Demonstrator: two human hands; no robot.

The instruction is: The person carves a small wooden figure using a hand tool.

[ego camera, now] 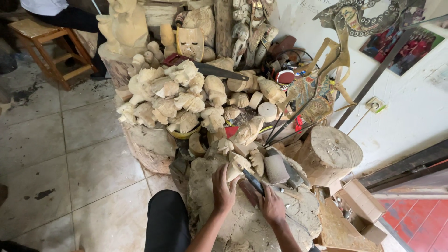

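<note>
A heap of carved wooden figures (pixel 186 98) blocks ahead; the tiled floor (pixel 70 140) leftward lies open.

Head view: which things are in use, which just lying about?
In use:
left hand on pale carved piece
right hand holding dark-handled blade
worn stump block

Lying about:
heap of carvings
handsaw
wooden stool
cut log

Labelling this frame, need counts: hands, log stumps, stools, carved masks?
Hands: 2, left hand gripping a carving, right hand
Log stumps: 3, work stump, right stump, left stump
Stools: 1, stool
Carved masks: 1, mask
Total: 7
</note>
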